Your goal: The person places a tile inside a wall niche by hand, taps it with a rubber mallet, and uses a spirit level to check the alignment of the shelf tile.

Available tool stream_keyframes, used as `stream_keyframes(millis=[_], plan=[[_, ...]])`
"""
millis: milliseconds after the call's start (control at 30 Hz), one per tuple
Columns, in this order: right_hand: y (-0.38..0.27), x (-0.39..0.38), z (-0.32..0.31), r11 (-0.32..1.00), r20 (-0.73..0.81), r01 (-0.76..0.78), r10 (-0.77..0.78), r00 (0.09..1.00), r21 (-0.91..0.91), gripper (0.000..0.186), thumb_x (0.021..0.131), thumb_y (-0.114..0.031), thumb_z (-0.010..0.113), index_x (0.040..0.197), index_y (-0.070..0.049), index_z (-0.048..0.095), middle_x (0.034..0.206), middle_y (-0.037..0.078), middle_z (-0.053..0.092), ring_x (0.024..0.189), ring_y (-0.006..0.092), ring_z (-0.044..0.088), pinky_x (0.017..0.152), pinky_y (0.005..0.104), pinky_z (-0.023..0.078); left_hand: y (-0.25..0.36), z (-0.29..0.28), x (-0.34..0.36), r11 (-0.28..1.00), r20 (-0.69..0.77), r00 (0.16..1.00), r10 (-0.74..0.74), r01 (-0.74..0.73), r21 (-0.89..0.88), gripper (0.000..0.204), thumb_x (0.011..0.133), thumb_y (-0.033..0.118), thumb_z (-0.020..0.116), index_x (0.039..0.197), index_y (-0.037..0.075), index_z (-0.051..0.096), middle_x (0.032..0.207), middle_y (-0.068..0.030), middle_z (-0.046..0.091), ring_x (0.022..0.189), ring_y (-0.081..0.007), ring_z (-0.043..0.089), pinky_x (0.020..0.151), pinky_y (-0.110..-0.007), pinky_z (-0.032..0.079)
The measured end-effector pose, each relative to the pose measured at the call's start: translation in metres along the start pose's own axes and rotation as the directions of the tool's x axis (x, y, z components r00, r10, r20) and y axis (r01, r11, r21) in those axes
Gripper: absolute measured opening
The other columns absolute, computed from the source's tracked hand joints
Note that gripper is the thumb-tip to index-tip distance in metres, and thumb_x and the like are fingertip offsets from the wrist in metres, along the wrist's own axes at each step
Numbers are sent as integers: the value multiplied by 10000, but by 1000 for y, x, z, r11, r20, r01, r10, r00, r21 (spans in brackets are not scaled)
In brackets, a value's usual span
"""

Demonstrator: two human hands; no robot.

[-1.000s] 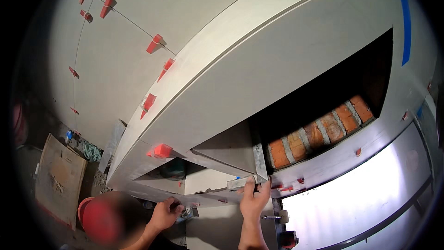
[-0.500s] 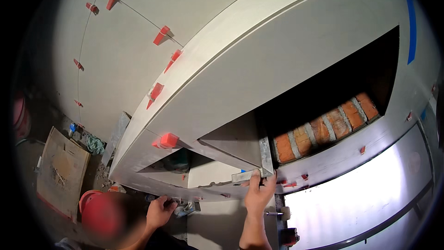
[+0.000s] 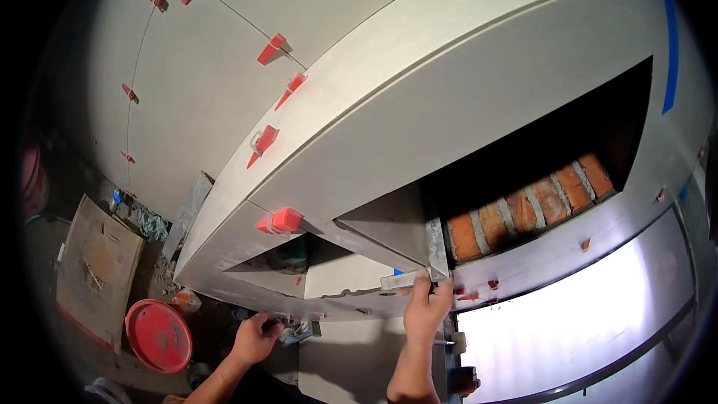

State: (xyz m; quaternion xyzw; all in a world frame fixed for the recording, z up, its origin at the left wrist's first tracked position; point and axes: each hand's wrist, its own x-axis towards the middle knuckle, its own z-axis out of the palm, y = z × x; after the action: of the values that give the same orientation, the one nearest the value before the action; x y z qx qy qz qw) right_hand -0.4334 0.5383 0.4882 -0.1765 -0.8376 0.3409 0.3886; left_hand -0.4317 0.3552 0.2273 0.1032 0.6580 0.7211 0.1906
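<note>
My right hand [image 3: 428,305] grips a grey metal L-shaped square [image 3: 435,253] at its corner. One leg of the square stands along the end of a thin light-grey slab [image 3: 385,228], and the other runs left beneath it. That slab separates a dark opening showing a row of bricks [image 3: 523,206] from a smaller opening below. My left hand [image 3: 258,340] hovers in front of the lower edge of the tiled panel, its fingers curled together. Whether they hold anything is hidden from me.
Red tile-levelling wedges [image 3: 281,221] stick out along the tile joints. Blue tape [image 3: 671,52] marks the right side. At the lower left are a round red lid [image 3: 158,337] and a dirty board [image 3: 97,273]. A bright white panel [image 3: 561,322] fills the lower right.
The view has shifted slightly, so the wedges and openings sit a little further right. My right hand still grips the square at the slab's end. My left hand has barely moved.
</note>
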Motion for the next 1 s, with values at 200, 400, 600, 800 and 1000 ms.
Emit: stream_keyframes(millis=[200,400,600,800,1000], plan=[[-6,4,-2,1000,13,-8,8,1000,17,256,955,-64,521,1188,39,502,962,106,579,665,143,587,492,261,516,-1,-9,0,999,-47,998,34,-36,-29,221,816,156,717,936,-15,646,775,-162,673,693,-287,659,656,-357,508],[2,5,-2,998,-32,57,-59,998,-40,225,955,-74,527,1151,32,506,894,77,571,612,122,535,461,251,489,-13,-12,7,1000,-63,998,15,-16,-9,205,810,135,714,919,-24,643,791,-181,677,727,-307,674,666,-356,509],[-4,4,1,999,-42,41,-41,998,-12,248,966,-118,552,1158,31,503,879,81,580,601,116,546,465,253,491,-7,-11,16,1000,-43,999,1,-1,-3,212,808,144,717,905,-26,633,789,-202,664,719,-336,666,658,-365,508],[-3,3,1,996,-47,64,-67,997,-59,250,968,-121,554,1157,34,503,868,79,584,576,118,549,468,253,487,-12,-9,17,999,-50,998,28,-27,24,220,807,145,719,919,-22,630,809,-208,668,746,-355,670,669,-373,514],[3,1,2,997,-70,50,-55,996,-64,242,968,-131,551,1152,21,506,875,79,581,570,118,547,464,258,467,-17,-8,11,1000,-50,999,6,-7,-15,235,804,136,715,969,-14,640,829,-193,683,774,-343,680,689,-372,517]])
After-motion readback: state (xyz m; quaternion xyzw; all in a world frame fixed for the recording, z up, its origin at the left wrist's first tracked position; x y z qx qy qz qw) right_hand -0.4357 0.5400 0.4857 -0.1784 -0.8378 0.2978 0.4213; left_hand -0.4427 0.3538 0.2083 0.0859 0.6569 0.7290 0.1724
